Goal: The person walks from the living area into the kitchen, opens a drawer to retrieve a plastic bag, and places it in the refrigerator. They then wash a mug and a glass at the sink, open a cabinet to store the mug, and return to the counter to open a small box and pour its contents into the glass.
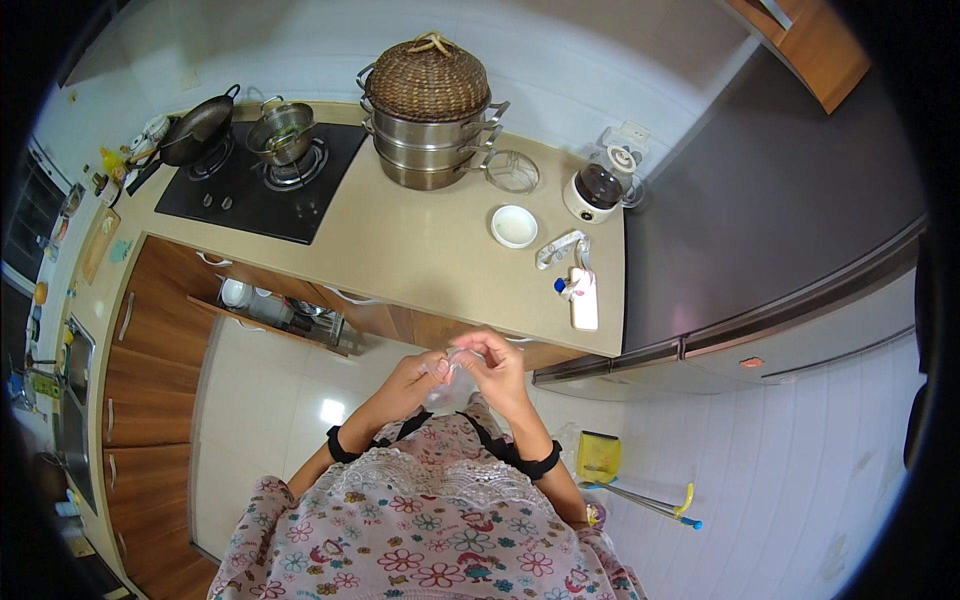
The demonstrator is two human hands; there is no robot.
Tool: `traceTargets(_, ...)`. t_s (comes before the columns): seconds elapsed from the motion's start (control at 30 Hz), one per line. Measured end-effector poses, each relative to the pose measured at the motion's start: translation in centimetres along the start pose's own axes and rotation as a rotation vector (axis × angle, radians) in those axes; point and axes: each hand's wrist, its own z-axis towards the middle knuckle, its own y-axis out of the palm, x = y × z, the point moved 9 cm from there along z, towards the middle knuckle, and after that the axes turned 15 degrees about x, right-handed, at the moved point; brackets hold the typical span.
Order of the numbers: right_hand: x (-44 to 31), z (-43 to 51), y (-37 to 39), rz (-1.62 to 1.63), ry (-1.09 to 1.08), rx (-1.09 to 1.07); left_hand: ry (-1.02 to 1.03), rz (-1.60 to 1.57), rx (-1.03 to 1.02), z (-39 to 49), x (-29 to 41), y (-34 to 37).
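Note:
My left hand (411, 382) and my right hand (495, 371) are raised close together over the floor, just in front of the counter edge. Between their fingers they pinch a thin clear plastic bag (450, 391), which hangs below the fingertips. On the counter beyond my hands stand a small white bowl (514, 226), a white phone-like object (584, 300) with a patterned strap (555, 251), and a glass kettle (600, 184) on a white base.
A steel steamer stack (427, 150) with a woven lid (426, 79) stands beside the black gas hob (247, 214), which holds a wok (199, 131) and a colander (281, 135). Below the counter, a drawer (262, 322) with dishes is pulled out. A refrigerator (757, 202) is at right, a yellow dustpan (598, 456) below.

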Motion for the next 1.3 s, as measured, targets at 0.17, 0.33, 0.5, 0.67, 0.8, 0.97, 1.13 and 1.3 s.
traceTargets(0.17, 1.9, -1.0, 0.8, -0.056, 0.082, -0.239, 0.106, 0.061, 0.146, 0.7, 1.9, -1.4)
traceTargets(0.33, 3.5, -1.2, 1.3, 0.147, 0.192, -0.182, 0.168, 0.183, 0.28, 1.1, 2.9, -3.0)
traceTargets(0.5, 2.5, -1.2, 1.1, -0.105, 0.007, -0.107, 0.335, 0.448, 0.542, 0.6, 4.3, -3.9)
traceTargets(0.67, -0.8, -0.6, -0.3, -0.485, -0.29, 0.033, 0.364, 0.622, 0.354, 1.2, 4.6, -2.5)
traceTargets(0.8, -2.1, -0.2, -1.5, -0.581, -0.35, 0.072, 0.323, 0.611, 0.261, 1.7, 4.0, -2.1)
traceTargets(0.97, -3.6, -0.5, -1.2, -0.761, -0.526, 0.088, 0.007, 0.135, 0.185, 2.5, 0.8, -2.0)
traceTargets(1.13, -5.1, -1.1, -1.0, -0.699, -0.618, 0.212, -0.459, -0.439, 0.184, 1.7, -3.1, -1.1)
traceTargets(1.3, -5.9, -1.9, -0.8, -0.61, -0.752, 0.242, -0.417, -0.436, 0.249, 2.0, -2.5, -1.3)
